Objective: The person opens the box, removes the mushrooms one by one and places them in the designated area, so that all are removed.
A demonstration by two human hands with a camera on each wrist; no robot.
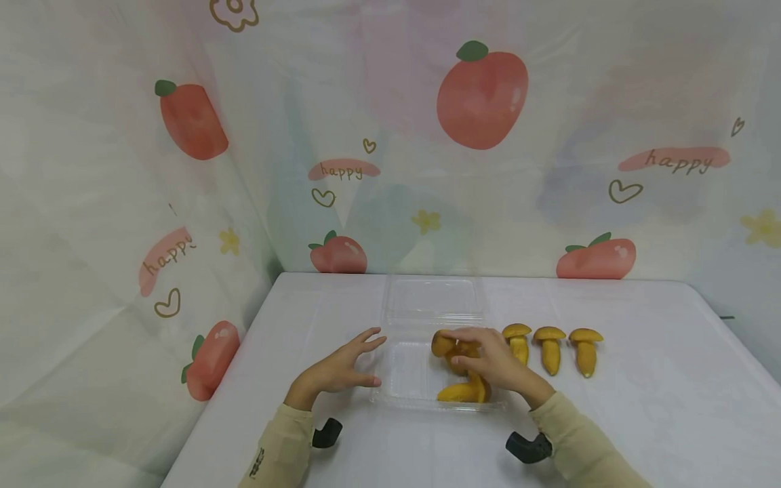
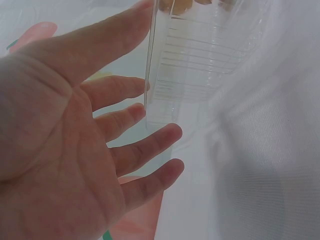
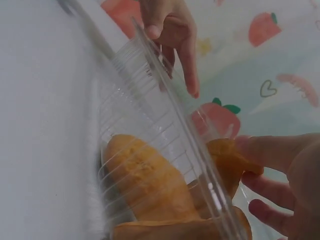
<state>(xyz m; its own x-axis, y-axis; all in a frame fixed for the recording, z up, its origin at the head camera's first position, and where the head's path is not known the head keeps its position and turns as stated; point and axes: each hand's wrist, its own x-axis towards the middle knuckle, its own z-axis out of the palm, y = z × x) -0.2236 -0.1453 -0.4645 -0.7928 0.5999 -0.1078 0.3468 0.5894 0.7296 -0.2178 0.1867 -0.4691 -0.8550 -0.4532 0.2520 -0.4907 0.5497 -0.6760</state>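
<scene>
A clear plastic clamshell box [image 1: 405,369] lies with its lid [image 1: 434,298] folded back. Several yellow-brown toy mushrooms are in its right half, one [image 1: 466,390] near the front edge and another [image 3: 145,175] seen through the wall in the right wrist view. My right hand [image 1: 488,356] reaches over the box's right side and pinches a mushroom [image 3: 227,157] between thumb and fingers. At the box's left edge is my left hand [image 1: 342,366], fingers spread and holding nothing. Its thumb and fingertips are close to the rim [image 2: 150,65]; contact is unclear.
Three more mushrooms stand in a row right of the box: one [image 1: 518,342] partly behind my right hand, one [image 1: 550,349] in the middle, one [image 1: 586,351] at the end. A white cloth covers the table [image 1: 329,305]. A printed curtain [image 1: 396,102] hangs behind.
</scene>
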